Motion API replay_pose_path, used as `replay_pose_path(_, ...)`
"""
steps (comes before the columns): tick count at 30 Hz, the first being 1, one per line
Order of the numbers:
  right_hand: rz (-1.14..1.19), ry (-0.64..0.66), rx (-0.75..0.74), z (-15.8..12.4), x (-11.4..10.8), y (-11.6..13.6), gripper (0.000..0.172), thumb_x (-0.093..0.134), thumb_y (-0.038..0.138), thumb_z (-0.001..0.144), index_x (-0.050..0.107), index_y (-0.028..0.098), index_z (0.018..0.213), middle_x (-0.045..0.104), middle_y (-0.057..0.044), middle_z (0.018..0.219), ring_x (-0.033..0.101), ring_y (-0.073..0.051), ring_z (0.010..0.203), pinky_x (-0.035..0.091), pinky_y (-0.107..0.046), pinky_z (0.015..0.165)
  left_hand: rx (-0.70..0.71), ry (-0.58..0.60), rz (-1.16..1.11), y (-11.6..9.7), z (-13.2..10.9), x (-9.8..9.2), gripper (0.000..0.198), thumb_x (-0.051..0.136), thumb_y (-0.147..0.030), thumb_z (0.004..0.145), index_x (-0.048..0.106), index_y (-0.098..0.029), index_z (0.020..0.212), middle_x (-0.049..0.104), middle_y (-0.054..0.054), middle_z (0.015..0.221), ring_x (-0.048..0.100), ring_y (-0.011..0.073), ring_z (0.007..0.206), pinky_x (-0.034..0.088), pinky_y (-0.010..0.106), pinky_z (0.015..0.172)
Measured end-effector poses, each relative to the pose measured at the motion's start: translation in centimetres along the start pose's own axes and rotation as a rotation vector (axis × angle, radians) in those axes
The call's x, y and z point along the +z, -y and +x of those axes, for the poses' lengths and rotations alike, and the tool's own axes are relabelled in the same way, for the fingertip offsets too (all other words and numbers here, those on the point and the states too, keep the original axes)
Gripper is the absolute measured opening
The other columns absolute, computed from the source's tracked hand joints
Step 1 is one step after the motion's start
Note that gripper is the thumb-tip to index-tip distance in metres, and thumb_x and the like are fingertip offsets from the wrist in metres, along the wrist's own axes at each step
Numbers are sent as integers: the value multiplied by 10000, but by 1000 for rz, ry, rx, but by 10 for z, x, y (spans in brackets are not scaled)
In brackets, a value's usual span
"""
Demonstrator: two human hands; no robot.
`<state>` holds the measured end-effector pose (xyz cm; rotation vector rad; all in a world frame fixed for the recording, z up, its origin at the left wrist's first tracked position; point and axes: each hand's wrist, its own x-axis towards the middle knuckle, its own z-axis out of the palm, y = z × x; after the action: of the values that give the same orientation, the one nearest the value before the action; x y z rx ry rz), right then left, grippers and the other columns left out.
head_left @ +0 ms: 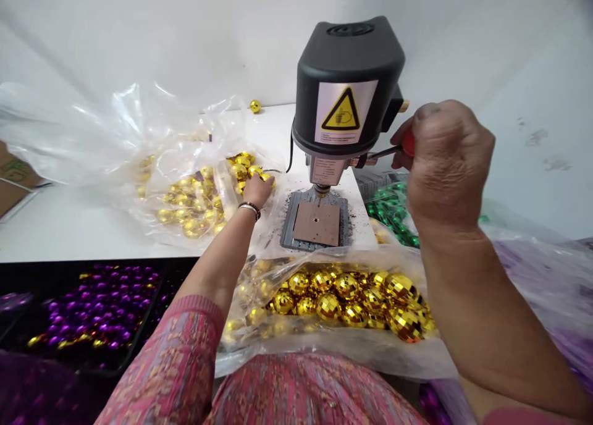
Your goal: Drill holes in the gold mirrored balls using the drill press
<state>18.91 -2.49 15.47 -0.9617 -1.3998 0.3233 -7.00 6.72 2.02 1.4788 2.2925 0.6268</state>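
My right hand [447, 159] is closed round the red knob [408, 142] of a lever on the black drill press [349, 60]. On the left, my left hand [258, 190] reaches into an open plastic bag of small gold mirrored balls [241, 165]; its fingertips are among the balls, and whether they grip one is hidden. Under the drill's bit lies a brown square plate [317, 223] with a small hole, resting on the grey base [287, 230]. Nothing lies on the plate except dark crumbs. Larger gold balls [328, 304] fill an open bag at my lap.
One gold ball [254, 106] sits by the wall. Purple balls [102, 304] lie in a black tray at the left. Green balls [393, 212] and purple plastic bags [532, 277] are at the right. A cardboard box [16, 172] stands at the far left.
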Motion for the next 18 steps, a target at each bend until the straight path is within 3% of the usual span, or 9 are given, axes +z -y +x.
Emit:
replay_pose_path(3, -50, 6, 16, -3, -1, 2, 376, 424, 446, 951, 425, 197, 669, 430, 33, 625, 408, -67, 572, 320, -261, 598, 50, 32, 172, -6, -7, 6, 596, 589, -205, 906, 512, -199, 1498, 473, 273, 1524, 660, 397, 1201, 498, 485, 971)
replay_pose_path(5, -61, 5, 12, -5, -1, 3, 373, 422, 448, 952, 421, 201, 672, 421, 32, 626, 409, -72, 573, 316, -265, 597, 72, 83, 229, -7, -9, 7, 629, 487, -94, 905, 503, -247, 1514, 481, 245, 1519, 667, 383, 1182, 489, 494, 973)
replay_pose_path(7, -70, 6, 11, -5, -2, 3, 350, 428, 421, 944, 419, 205, 669, 430, 31, 622, 408, -78, 570, 316, -275, 600, 105, 91, 195, -5, -9, 5, 609, 490, -78, 893, 536, -213, 1485, 569, 237, 1413, 655, 377, 1184, 480, 488, 980)
replay_pose_path(9, -90, 6, 14, -5, -2, 3, 341, 427, 400, 939, 415, 206, 659, 438, 31, 606, 403, -80, 565, 304, -283, 602, 154, 68, 42, -1, -9, -1, 550, 608, -141, 851, 593, -164, 1401, 655, 202, 1255, 656, 348, 1142, 496, 442, 959)
replay_pose_path(11, -95, 4, 12, -5, -2, 3, 349, 419, 390, 942, 410, 203, 648, 439, 35, 599, 405, -74, 565, 296, -279, 609, 177, 101, -266, 6, -14, -12, 484, 680, -243, 820, 636, -157, 1294, 694, 127, 1082, 679, 266, 1006, 529, 355, 868)
replay_pose_path(15, -97, 14, 10, -5, -2, 4, 373, 381, 361, 977, 407, 186, 649, 427, 49, 616, 413, -41, 585, 297, -246, 648, 143, 358, -923, 16, -44, -38, 440, 619, -425, 879, 622, -211, 1263, 690, 49, 970, 643, 121, 723, 514, 233, 653)
replay_pose_path(18, -98, 1, 23, 3, -1, 5, 377, 414, 341, 971, 415, 177, 632, 413, 45, 596, 393, -40, 581, 280, -240, 625, 94, 549, -1037, 18, -74, -47, 471, 581, -503, 925, 604, -248, 1320, 706, 69, 1024, 646, 119, 710, 517, 246, 638)
